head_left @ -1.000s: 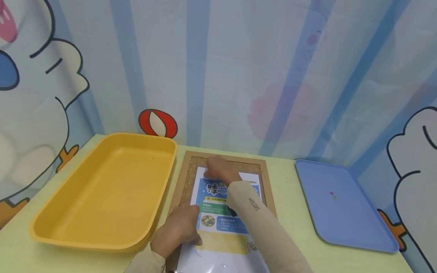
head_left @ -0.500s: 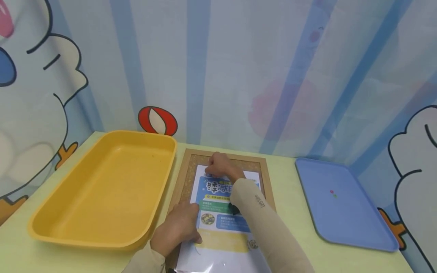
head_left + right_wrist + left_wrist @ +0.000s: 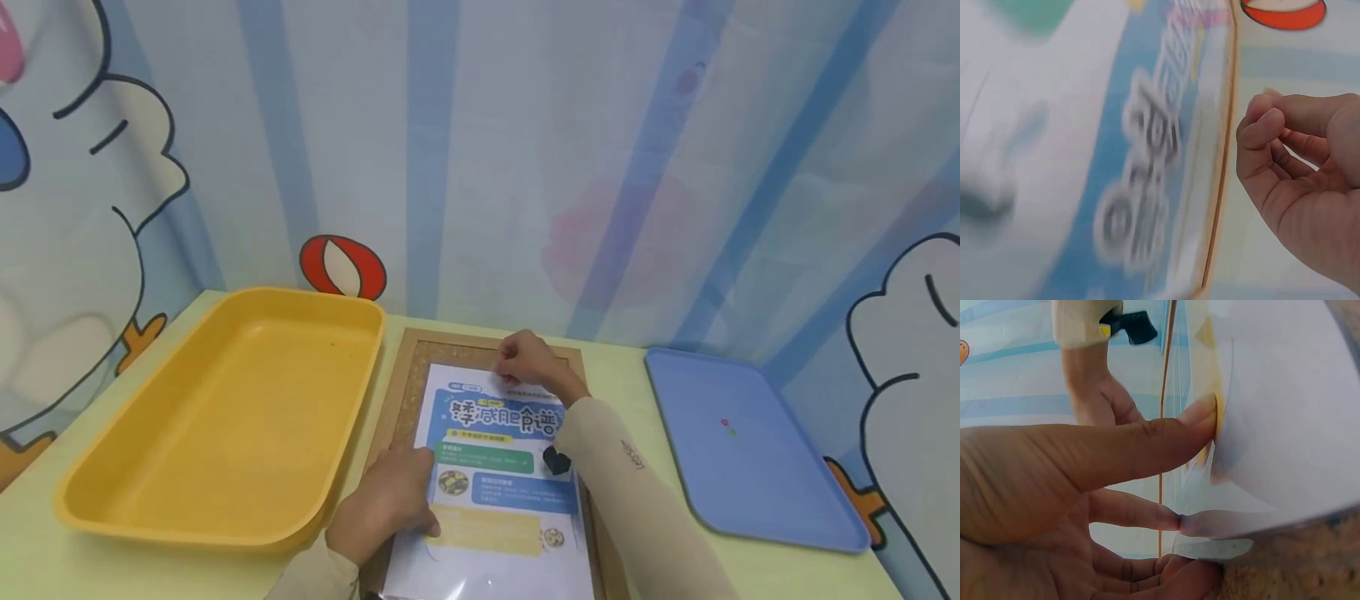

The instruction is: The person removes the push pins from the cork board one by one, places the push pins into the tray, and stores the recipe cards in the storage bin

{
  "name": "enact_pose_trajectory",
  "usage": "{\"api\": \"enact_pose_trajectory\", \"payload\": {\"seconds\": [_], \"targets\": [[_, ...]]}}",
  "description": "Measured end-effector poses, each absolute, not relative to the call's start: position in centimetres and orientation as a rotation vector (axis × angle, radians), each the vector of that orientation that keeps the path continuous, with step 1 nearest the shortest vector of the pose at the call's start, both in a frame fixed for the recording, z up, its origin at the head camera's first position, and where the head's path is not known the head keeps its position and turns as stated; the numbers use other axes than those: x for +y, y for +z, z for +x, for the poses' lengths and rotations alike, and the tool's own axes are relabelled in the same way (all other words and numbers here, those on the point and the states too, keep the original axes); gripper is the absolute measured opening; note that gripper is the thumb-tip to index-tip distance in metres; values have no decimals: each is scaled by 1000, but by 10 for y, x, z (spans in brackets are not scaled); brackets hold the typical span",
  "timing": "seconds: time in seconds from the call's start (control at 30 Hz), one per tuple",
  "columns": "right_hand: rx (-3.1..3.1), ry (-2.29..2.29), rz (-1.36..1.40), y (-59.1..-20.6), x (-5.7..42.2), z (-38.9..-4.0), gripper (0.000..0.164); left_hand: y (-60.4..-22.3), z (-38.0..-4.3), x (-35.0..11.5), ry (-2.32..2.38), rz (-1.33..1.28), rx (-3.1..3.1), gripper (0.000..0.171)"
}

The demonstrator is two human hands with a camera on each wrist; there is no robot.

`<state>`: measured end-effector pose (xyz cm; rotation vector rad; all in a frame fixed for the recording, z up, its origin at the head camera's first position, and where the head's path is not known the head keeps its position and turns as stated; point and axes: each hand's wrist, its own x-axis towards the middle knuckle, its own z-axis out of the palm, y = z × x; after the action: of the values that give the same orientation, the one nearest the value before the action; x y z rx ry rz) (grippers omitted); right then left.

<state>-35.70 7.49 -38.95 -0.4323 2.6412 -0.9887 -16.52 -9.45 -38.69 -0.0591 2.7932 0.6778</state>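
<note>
A printed sheet with a blue, green and yellow design (image 3: 483,454) lies on a wood-framed cork board (image 3: 411,392). Its lower part shines like plastic. My left hand (image 3: 393,492) rests on the left edge of the sheet and board, thumb on the print. In the left wrist view, the left thumb (image 3: 1147,444) touches the sheet and the other fingers reach its edge. Over the sheet's top edge is my right hand (image 3: 528,362), fingers curled. The right wrist view shows the right hand's (image 3: 1297,162) thumb and fingertips together, with nothing visible between them.
To the left stands a deep yellow tray (image 3: 225,417). A flat blue tray (image 3: 757,450) lies to the right on the pale yellow-green table (image 3: 626,400). Behind them hangs a striped cartoon backdrop (image 3: 495,167). A small black device (image 3: 556,460) sits at the right wrist.
My right hand has moved right along the sheet's top edge from near its upper left corner, uncovering the printed heading. The left hand stays in place.
</note>
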Motion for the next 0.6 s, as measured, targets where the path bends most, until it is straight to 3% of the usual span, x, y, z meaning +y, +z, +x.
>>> {"api": "enact_pose_trajectory", "payload": {"seconds": [0.27,0.6], "targets": [[2686,-1088,-394,-384,138,-356,11,-388,-164,-95,695,-57,2786,71],[2775,-1063,-375,-381,258,-345,15,-386,-163,-95,692,-35,2793,69]]}}
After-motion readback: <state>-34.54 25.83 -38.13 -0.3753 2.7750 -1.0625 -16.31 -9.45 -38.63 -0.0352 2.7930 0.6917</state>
